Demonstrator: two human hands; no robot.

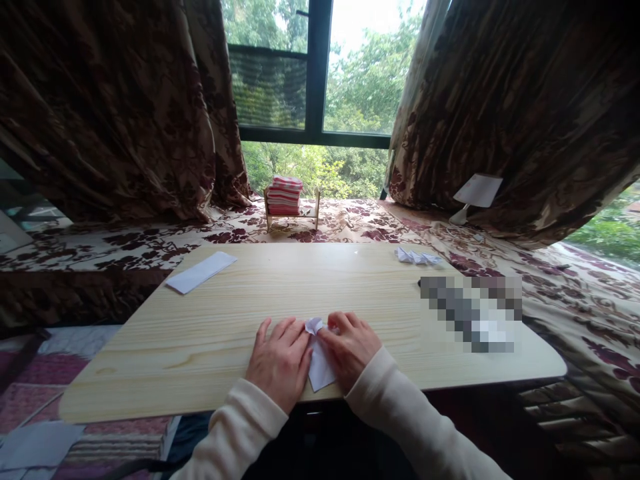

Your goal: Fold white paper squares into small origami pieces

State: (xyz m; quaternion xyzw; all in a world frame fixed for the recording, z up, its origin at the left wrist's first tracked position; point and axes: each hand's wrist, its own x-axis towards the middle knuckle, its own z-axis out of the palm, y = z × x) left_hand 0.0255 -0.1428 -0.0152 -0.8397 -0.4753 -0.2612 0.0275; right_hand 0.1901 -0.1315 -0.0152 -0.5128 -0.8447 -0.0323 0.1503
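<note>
A small folded piece of white paper (321, 368) lies at the table's near edge, its upper end folded over into a little raised flap. My left hand (281, 360) rests palm down along the paper's left side, fingers stretched forward, with the thumb and index finger touching the paper. On the other side, my right hand (351, 343) has its fingers curled and pinches the paper near the flap. Its fingertips partly cover the paper's right edge.
The pale wooden table (215, 333) carries a flat stack of white paper strips (201, 272) at far left, several small folded paper pieces (417, 257) at far right, and a pixelated area on the right. Behind stand a small rack with striped cloths (285, 195) and a white lamp (477, 191).
</note>
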